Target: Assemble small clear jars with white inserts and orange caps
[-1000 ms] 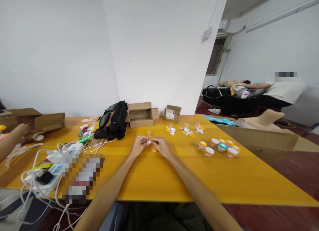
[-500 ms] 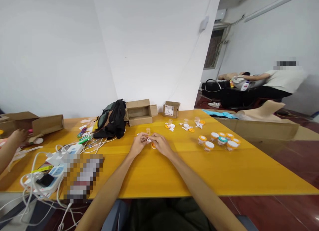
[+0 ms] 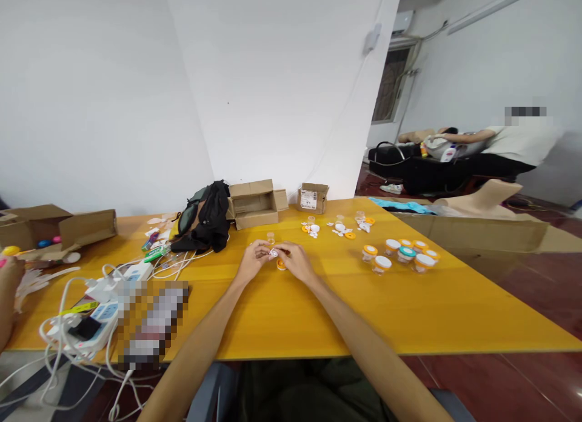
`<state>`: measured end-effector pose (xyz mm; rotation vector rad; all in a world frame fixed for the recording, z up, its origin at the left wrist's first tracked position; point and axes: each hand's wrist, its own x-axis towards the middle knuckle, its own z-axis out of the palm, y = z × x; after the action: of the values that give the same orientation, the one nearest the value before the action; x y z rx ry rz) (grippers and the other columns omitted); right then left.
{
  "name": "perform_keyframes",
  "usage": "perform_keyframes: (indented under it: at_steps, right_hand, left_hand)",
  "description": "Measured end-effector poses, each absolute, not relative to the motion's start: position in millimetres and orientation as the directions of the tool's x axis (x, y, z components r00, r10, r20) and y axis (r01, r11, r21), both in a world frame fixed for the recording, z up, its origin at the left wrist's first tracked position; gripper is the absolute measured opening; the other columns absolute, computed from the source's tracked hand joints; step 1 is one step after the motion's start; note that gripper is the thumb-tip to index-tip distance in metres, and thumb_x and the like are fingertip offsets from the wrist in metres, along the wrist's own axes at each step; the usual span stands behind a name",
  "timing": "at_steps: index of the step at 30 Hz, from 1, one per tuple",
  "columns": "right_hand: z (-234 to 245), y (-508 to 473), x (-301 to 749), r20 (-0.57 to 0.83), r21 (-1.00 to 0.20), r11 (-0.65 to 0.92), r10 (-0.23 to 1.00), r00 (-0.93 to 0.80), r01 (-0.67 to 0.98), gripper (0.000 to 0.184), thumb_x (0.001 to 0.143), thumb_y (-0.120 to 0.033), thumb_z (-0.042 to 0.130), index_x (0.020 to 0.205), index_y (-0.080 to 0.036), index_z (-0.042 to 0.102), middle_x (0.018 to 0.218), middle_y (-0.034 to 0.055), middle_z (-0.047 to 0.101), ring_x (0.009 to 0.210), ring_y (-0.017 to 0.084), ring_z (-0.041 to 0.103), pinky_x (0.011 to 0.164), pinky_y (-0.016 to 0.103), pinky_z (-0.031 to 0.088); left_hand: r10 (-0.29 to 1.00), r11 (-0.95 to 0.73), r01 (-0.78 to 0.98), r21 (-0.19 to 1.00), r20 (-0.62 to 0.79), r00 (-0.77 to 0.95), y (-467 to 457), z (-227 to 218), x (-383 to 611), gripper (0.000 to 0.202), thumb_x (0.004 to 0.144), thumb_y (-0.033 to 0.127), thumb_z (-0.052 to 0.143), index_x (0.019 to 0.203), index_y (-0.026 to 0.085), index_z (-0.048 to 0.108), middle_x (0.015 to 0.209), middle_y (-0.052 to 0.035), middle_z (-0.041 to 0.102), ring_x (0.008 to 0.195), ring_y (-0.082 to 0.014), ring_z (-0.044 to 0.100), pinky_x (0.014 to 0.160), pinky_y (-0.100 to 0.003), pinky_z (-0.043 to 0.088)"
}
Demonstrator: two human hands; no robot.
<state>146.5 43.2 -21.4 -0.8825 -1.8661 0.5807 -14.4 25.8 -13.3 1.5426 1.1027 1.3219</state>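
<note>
My left hand (image 3: 253, 261) and my right hand (image 3: 294, 260) meet over the middle of the yellow table (image 3: 291, 313), fingertips pinched together on a small white piece (image 3: 273, 252). An orange lid (image 3: 280, 265) lies on the table just under my right hand. A small clear vial (image 3: 270, 237) stands just beyond my hands. Further right stand several small jars with orange, white and teal lids (image 3: 400, 255). Loose lids and white bits (image 3: 337, 229) lie scattered behind them.
A black bag (image 3: 207, 217) and open cardboard boxes (image 3: 253, 203) sit at the table's far side. Power strips and white cables (image 3: 86, 316) crowd the left front. Another person's hand (image 3: 8, 273) shows at the left edge, near a box (image 3: 50, 228). A person sits far right.
My hands have stayed together on the small white piece. The view shifted slightly. The other person's hand at the left drew back from the box toward the table's near edge.
</note>
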Motion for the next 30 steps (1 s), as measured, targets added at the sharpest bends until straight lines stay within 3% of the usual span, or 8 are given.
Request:
perform_keyframes:
  at_steps: [6,12,15,24,30]
  right_hand:
    - [-21.8,43.6,146.4,0.533,-0.757,0.587,0.809,-0.249,0.286,0.023,0.084,-0.019,0.053,0.081,-0.021,0.076,0.079,0.0032,0.075,0.07,0.018,0.066,0.068,0.028,0.051]
    - [-20.0,37.7,148.1,0.592,-0.675,0.623,0.777,-0.214,0.397,0.017,0.082,-0.018,0.057,0.081,-0.023,0.073,0.083,0.0047,0.073,0.077,0.019,0.066,0.073,0.029,0.05]
    - [-19.6,35.4,146.2,0.565,-0.696,0.585,0.804,-0.185,0.417,0.014,0.08,-0.017,0.058,0.076,-0.022,0.071,0.079,0.004,0.073,0.073,0.018,0.066,0.071,0.028,0.05]
    - [-20.7,38.1,143.3,0.467,-0.839,0.492,0.87,-0.158,0.232,0.014,0.077,-0.02,0.057,0.076,-0.02,0.071,0.071,0.0018,0.073,0.063,0.017,0.067,0.063,0.027,0.052]
    - [-19.2,39.5,146.3,0.501,-0.825,0.542,0.832,-0.238,0.161,0.021,0.08,-0.024,0.055,0.083,-0.02,0.075,0.081,0.0038,0.076,0.072,0.018,0.069,0.069,0.029,0.054]
  left_hand:
    - [0.96,-0.276,0.106,0.955,0.269,0.079,26.5,-13.6,-14.7,0.033,0.061,0.026,0.082,0.087,0.019,0.064,0.075,-0.0008,0.073,0.076,-0.0176,0.071,0.079,-0.031,0.056]
    - [0.956,-0.291,0.085,0.953,0.288,0.052,25.6,-10.2,-13.1,0.029,0.06,0.022,0.082,0.083,0.018,0.065,0.074,-0.0008,0.073,0.074,-0.017,0.071,0.079,-0.031,0.057]
    - [0.954,-0.3,0.08,0.951,0.297,0.038,25.3,-8.9,-12.2,0.027,0.06,0.02,0.081,0.08,0.018,0.065,0.073,-0.0009,0.072,0.073,-0.0164,0.071,0.078,-0.03,0.057]
    - [0.958,-0.288,0.067,0.955,0.287,0.032,25.4,-9.6,-13.0,0.025,0.059,0.021,0.081,0.079,0.018,0.066,0.075,-0.0024,0.074,0.075,-0.0175,0.071,0.081,-0.032,0.057]
    - [0.962,-0.271,0.049,0.961,0.269,0.039,24.9,-9.7,-15.0,0.027,0.061,0.029,0.083,0.08,0.018,0.068,0.081,-0.0047,0.076,0.082,-0.021,0.073,0.083,-0.034,0.057]
